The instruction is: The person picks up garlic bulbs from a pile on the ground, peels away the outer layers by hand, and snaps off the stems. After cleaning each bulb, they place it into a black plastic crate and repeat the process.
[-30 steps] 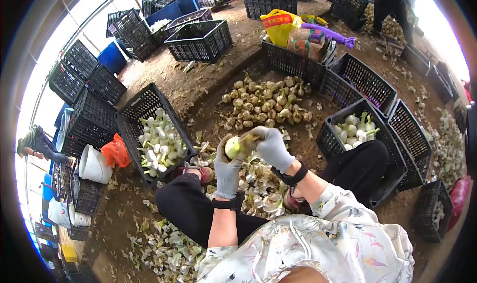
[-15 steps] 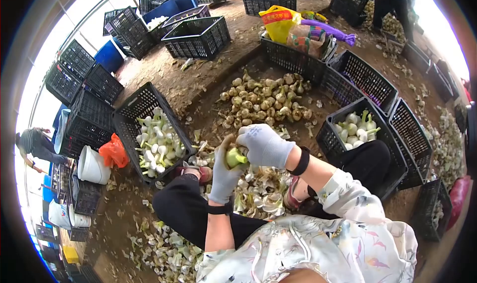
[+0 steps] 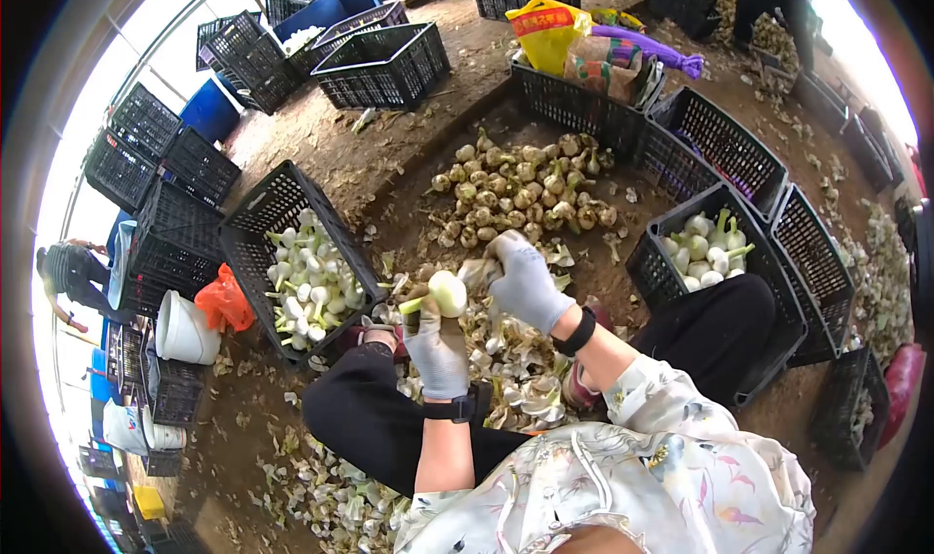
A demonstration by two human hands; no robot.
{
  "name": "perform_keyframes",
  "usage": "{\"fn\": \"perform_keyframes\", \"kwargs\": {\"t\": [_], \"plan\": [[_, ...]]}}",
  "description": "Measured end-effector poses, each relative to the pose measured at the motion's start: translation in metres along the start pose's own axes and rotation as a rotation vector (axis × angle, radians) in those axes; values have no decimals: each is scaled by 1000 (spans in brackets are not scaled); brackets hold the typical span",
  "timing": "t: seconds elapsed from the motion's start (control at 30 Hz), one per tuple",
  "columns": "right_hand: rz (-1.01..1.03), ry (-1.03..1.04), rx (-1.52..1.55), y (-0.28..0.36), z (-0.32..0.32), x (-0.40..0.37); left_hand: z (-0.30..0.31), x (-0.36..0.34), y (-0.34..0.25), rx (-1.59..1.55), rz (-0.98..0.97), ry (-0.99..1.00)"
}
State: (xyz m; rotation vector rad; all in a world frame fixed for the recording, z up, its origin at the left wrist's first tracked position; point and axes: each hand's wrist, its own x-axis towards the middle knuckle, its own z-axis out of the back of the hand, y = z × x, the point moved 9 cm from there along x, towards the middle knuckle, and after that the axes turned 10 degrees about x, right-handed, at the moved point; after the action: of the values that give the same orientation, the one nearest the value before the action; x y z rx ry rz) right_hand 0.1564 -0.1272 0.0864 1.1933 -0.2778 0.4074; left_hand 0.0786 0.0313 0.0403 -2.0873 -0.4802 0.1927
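Bulb [image 3: 449,291], round, smooth, pale, in gloved L hand [image 3: 435,345]

Left hand [image 3: 436,345] clenched, right hand [image 3: 525,282] curled (both gloved)

A white bucket [image 3: 182,326] stands beside an orange bag [image 3: 223,299].

Left hand [image 3: 436,345] and right hand [image 3: 525,282] gloved grey; a pale green-white bulb [image 3: 449,291]; black crates [image 3: 243,225]; an orange bag [image 3: 222,298]; a white bucket [image 3: 180,328]; a yellow, red-lettered sack [image 3: 545,24]; a white flowered blouse [image 3: 632,476]; black trousers [image 3: 360,413].
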Motion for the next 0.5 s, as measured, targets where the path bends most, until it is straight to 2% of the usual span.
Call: {"fn": "perform_keyframes", "kwargs": {"t": [0.03,0.1,0.17,0.2,0.23,0.3,0.33,0.4,0.47,0.5], "plan": [[-176,49,-33,-24,1,3,-3,5,3,-178,43,59],[-277,16,-156,-83,1,-1,3,11,7,-349,92,108],[-363,351,-301,-134,-22,-17,-8,16,2,-415,101,122],[-505,555,-366,-156,-33,-39,-6,19,10,-465,139,124],[-485,715,-592,-165,-38,-55,-3,21,22,-518,192,130],[-473,436,-441,-199,-39,-79,-5,25,39,-493,252,74],[-484,437,-440,-202,-35,-78,-17,26,41,-543,270,97],[-784,128,455,-192,-32,-82,-9,28,56,-506,254,63],[-697,145,599,-134,-23,-55,5,33,70,-305,203,-69],[-621,153,655,-108,-17,-40,-5,31,63,-40,137,-31]]}}
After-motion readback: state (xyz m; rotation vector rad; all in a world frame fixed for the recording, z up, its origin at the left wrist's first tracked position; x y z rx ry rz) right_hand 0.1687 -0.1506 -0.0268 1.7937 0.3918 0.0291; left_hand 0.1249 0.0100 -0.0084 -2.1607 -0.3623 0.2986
